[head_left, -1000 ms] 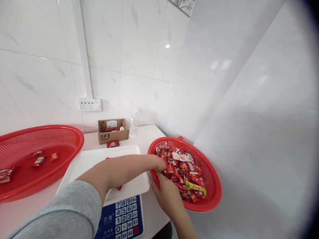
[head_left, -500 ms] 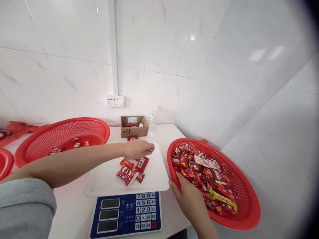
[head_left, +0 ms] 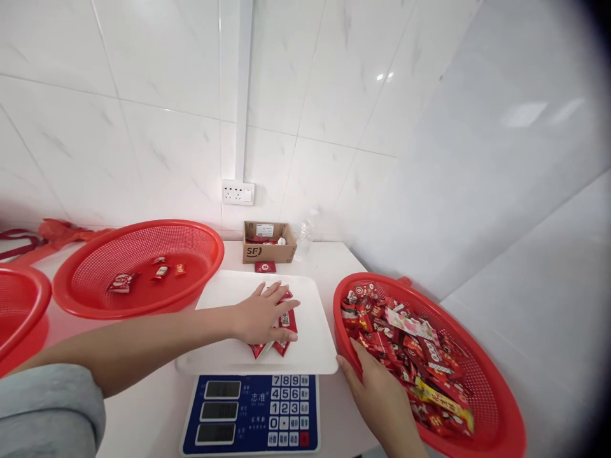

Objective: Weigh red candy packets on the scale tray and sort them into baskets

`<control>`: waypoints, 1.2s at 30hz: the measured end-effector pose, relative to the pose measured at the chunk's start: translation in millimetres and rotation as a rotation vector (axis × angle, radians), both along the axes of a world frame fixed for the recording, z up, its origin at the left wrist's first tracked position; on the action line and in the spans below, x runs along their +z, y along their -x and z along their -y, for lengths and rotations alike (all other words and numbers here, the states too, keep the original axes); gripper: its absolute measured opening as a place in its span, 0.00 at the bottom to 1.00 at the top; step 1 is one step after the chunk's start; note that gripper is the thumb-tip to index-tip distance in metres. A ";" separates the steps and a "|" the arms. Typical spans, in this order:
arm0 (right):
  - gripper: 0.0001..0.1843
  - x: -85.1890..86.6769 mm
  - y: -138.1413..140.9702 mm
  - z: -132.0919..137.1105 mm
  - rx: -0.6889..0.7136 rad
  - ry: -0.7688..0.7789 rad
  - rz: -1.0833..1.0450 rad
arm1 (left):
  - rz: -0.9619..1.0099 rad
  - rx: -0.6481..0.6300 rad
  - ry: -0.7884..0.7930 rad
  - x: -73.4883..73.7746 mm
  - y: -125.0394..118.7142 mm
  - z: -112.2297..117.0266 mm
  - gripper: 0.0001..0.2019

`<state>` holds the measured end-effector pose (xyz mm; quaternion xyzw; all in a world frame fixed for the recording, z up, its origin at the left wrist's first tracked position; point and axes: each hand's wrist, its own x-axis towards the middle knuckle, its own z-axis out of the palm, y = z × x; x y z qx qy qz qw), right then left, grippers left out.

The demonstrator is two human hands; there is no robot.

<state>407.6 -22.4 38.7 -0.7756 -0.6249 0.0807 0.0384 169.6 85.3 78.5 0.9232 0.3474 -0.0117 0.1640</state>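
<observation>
My left hand (head_left: 267, 315) is spread flat, palm down, over a small group of red candy packets (head_left: 287, 320) on the white tray (head_left: 219, 356) of a weighing scale (head_left: 252, 416). It hides part of them, and I cannot tell how firmly it presses. At the right, my right hand (head_left: 382, 397) grips the near-left rim of a red plastic basket (head_left: 496, 407). That basket is tilted towards the scale and holds many wrapped candies (head_left: 413, 340), mostly red, with one yellow packet (head_left: 443, 401) and one pink-and-white packet (head_left: 410, 322).
Left of the tray stands another red basket (head_left: 138, 235) with several candies inside. Part of a further red basket (head_left: 28, 280) shows at the left edge. Behind the tray are a cardboard box (head_left: 268, 253), a red packet (head_left: 265, 267) and a clear plastic bottle (head_left: 308, 232) by the wall.
My left hand has opened from a closed grip on a small red packet and come down over the packets on the tray. My right hand stays on the basket rim. The view has swung slightly left.
</observation>
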 end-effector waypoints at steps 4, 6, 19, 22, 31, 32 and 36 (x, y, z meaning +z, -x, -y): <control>0.28 -2.5 -1.2 0.9 0.008 -0.024 -0.016 | -0.030 -0.022 0.011 -10.6 -9.5 1.1 0.39; 0.29 -3.6 -1.6 1.1 0.011 -0.028 -0.028 | -0.028 -0.046 -0.019 -15.8 -8.8 1.5 0.37; 0.30 -0.7 -0.2 -0.6 0.004 0.022 0.033 | 0.124 -0.182 -0.183 -12.6 25.0 -0.8 0.29; 0.30 -0.1 0.5 -0.7 0.009 0.023 0.032 | 0.134 -0.115 -0.198 -12.7 22.8 1.9 0.33; 0.29 -1.9 0.3 1.2 0.005 0.015 0.044 | 0.051 -0.192 -0.122 -19.4 10.9 9.2 0.30; 0.29 -2.1 0.0 1.6 0.005 0.016 0.045 | 0.065 -0.217 -0.130 -19.3 11.8 9.1 0.28; 0.30 -1.5 -0.4 2.4 0.008 0.015 0.043 | 0.098 -0.318 -0.104 -11.9 18.6 10.7 0.16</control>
